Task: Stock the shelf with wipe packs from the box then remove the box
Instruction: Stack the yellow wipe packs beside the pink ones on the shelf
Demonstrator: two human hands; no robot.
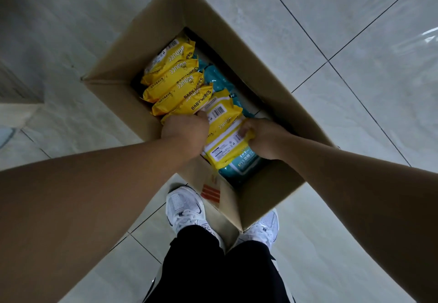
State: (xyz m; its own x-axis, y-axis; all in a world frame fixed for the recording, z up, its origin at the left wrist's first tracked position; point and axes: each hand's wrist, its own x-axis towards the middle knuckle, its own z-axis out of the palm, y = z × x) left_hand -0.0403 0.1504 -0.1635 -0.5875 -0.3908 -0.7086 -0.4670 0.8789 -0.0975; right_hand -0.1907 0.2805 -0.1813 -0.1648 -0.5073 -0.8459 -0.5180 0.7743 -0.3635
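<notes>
Wipe packs (175, 82) glossy yellow, in cardboard box (272, 84); left hand (184, 132), right hand (263, 137) grip clamped on packs.

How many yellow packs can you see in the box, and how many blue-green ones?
Yellow packs: 6 showing
Teal packs: at least 2 showing; more may hide under the yellow ones
Total: at least 8 packs in the box
</notes>
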